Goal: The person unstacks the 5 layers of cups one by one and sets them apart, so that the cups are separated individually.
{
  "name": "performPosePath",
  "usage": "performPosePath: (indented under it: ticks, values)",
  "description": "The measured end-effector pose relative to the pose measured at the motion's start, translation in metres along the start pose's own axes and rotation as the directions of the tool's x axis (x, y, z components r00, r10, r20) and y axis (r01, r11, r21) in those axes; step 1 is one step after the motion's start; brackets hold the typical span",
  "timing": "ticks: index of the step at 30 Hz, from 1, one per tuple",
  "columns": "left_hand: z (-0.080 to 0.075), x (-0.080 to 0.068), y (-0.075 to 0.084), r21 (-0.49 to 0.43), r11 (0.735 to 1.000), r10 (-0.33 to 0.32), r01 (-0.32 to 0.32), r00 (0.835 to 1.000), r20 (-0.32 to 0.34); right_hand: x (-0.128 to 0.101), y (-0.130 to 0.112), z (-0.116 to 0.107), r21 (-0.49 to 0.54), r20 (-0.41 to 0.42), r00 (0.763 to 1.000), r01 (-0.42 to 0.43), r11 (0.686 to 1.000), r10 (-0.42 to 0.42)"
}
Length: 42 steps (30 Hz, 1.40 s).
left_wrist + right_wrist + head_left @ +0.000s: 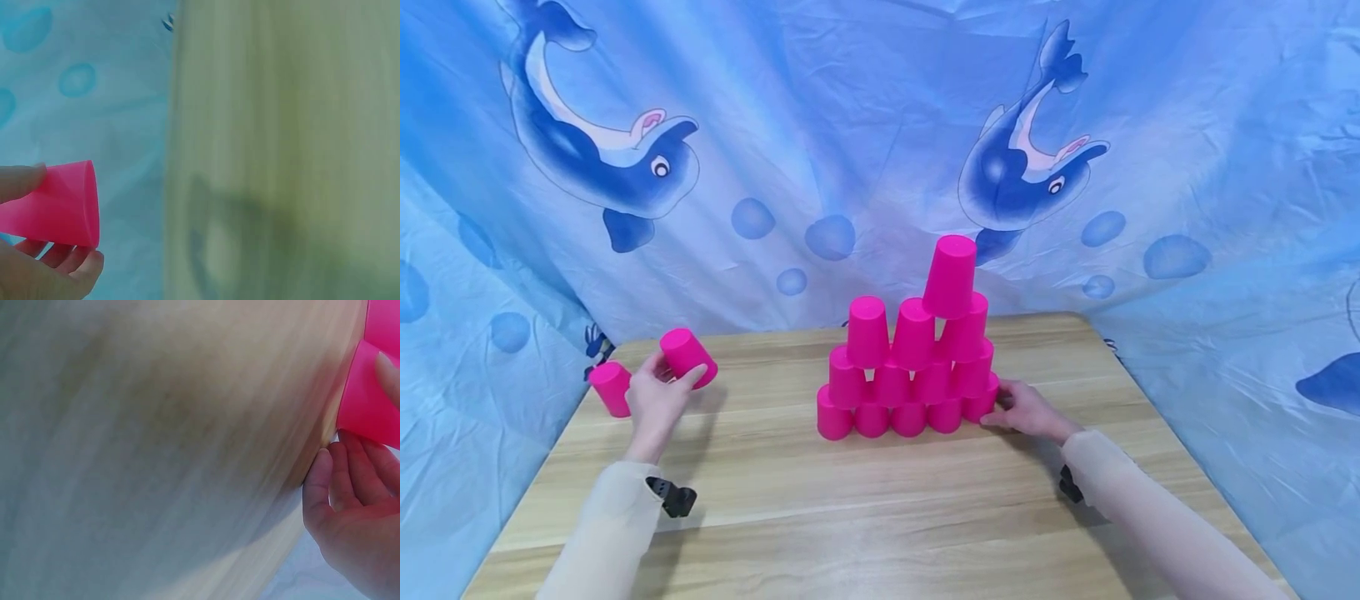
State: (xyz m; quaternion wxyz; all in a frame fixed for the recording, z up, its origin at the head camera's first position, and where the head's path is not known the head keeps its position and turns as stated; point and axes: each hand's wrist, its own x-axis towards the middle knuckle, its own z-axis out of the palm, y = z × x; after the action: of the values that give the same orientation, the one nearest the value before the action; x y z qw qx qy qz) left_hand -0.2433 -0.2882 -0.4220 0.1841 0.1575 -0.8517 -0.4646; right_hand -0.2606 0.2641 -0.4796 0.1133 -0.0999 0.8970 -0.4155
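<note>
My left hand (655, 406) holds a pink cup (683, 357), bottom end up and tilted, above the left part of the table. In the left wrist view, thumb and fingers lie on opposite sides of that cup (65, 203). Pink upside-down cups form a stack (891, 383) at the table's middle. Its third row has 3 cups, and a single top cup (951, 277) sits over the right two. At the stack's lower right corner, my right hand (1032, 410) grips the end cup (369, 394), thumb on one side and bent fingers on the other.
Another pink cup (611, 389) stands upside down near the table's left edge, beside my left hand. The wooden table (880, 517) reaches back to a blue curtain (865, 125) printed with dolphins and bubbles. A black wrist device (673, 498) shows on my left sleeve.
</note>
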Motion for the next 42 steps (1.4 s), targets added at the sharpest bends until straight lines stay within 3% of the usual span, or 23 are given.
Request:
performPosePath:
  ticks: [16, 27, 42]
  values:
    - [-0.013, 0.007, -0.047, 0.083, 0.988, -0.134, 0.128, 0.988, 0.071, -0.001, 0.000, -0.001, 0.003, 0.002, 1.000, 0.001, 1.000, -0.001]
    - [-0.015, 0.010, -0.056, 0.105, 0.974, -0.210, 0.201, 0.975, 0.077, -0.001, 0.000, -0.002, -0.001, -0.002, 1.000, 0.013, 1.000, -0.013]
    - [-0.019, 0.013, -0.063, 0.123, 0.968, -0.230, 0.218, 0.969, 0.091, 0.000, 0.001, -0.003, -0.019, 0.001, 1.000, -0.003, 1.000, 0.003]
